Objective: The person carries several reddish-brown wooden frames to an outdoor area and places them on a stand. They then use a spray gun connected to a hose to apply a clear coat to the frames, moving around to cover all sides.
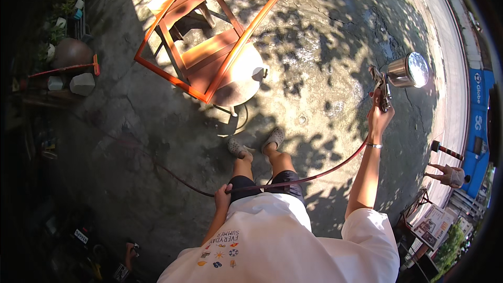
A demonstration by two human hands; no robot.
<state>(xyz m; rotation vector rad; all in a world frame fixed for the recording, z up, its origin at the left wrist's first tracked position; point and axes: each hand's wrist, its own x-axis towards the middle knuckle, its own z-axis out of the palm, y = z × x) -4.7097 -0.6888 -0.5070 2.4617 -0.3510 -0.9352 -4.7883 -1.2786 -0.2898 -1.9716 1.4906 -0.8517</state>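
My right hand (380,115) is out to the right, closed on the handle of a metal spray gun (383,88) with a large silver cup (406,71). A reddish hose (325,174) runs from below that hand in a sagging curve to my left hand (224,194), which is closed around it beside my thigh. Ahead of me an orange-brown rectangular wooden frame (233,64) lies tilted over a brown wooden piece (215,44), resting on a round-topped stand (238,94). Neither hand touches the frame.
Cracked concrete ground (309,99) is dappled with shade. At left are plants (55,34), a red-handled tool (63,69) and pale blocks (81,84). At right, another person (450,175) stands near a signboard (432,225) and a blue banner (478,126). Another person's hand (131,251) shows at lower left.
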